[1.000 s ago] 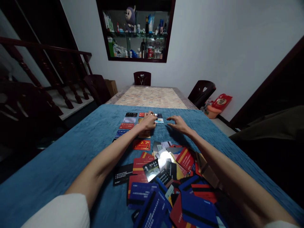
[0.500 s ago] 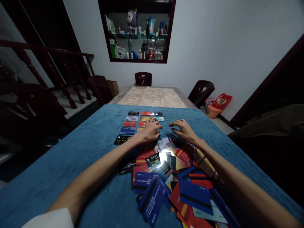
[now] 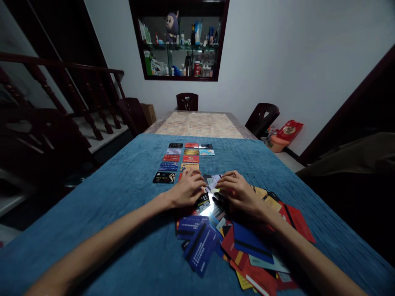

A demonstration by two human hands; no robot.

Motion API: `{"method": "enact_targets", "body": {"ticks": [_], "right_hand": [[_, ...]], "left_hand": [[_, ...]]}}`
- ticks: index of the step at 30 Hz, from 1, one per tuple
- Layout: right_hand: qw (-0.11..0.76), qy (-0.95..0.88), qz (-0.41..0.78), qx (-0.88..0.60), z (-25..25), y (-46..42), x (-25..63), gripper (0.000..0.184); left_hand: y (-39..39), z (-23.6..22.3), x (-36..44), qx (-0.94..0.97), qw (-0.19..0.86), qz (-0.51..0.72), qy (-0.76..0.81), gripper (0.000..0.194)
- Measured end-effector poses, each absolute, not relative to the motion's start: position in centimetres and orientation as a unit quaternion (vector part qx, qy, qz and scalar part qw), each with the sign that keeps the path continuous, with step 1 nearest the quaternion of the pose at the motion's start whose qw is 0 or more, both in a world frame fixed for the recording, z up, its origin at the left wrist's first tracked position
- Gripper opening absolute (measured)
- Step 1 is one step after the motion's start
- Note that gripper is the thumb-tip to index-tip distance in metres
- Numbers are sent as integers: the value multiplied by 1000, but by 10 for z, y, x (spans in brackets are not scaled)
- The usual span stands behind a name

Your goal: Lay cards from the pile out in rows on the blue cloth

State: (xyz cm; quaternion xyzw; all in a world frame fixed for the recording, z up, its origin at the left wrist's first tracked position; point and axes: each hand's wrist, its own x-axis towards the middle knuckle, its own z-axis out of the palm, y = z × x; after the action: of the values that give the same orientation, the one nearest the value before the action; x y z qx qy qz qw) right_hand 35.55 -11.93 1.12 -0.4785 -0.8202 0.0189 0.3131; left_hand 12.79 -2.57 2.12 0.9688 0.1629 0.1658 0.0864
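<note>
A loose heap of plastic cards point(image 3: 202, 248), mostly blue, red, black and yellow, lies overlapping on the blue cloth point(image 3: 123, 246) in front of me. My left hand point(image 3: 188, 190) rests at the heap's upper left edge, its curved fingers over the cards. Across from it, my right hand point(image 3: 241, 193) reaches over the top of the heap with bent, parted fingers. Nothing is visibly gripped in either hand, though the fingertips partly hide the cards below. Beyond my left hand, cards lie in columns; a black card point(image 3: 164, 177) is nearest in the left column.
The bare far end of the table point(image 3: 200, 123) shows a patterned top. Around it stand dark chairs point(image 3: 263, 119). A wall cabinet point(image 3: 182, 78) holds bottles and a plush toy. An orange tub point(image 3: 277, 144) with a red bag stands at the right. A railing point(image 3: 61, 63) runs along the left.
Both hands have come back toward me, from beside the laid-out cards down onto the top of the heap. The middle column, partly covered before, shows more of its cards.
</note>
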Motion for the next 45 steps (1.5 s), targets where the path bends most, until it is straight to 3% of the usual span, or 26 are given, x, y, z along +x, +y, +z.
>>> {"method": "enact_targets", "body": {"ticks": [4,10,14,27,35,41,45], "right_hand": [[286,-848,64,-441,22,-136,334,21],[228,-868,81,-433,22,-152,314,33],[204,-874,68,-435,15,-151,309,40],[217,-860,72,-457,5,-147,311,24],[208,-869,94,-440,10,-151,310,36],[196,-868,72,-450,7,-150,312,34],[196,-867,60,-454,5,-150,315,34]], "left_hand": [[-42,25,110,970,113,150,153,24],[-62,28,88,975,148,120,114,59],[-66,26,86,979,143,95,114,67],[-56,17,90,971,120,117,168,39],[-54,8,93,970,48,167,167,13],[-62,11,85,972,67,156,163,14],[-70,18,81,973,78,150,156,30]]}}
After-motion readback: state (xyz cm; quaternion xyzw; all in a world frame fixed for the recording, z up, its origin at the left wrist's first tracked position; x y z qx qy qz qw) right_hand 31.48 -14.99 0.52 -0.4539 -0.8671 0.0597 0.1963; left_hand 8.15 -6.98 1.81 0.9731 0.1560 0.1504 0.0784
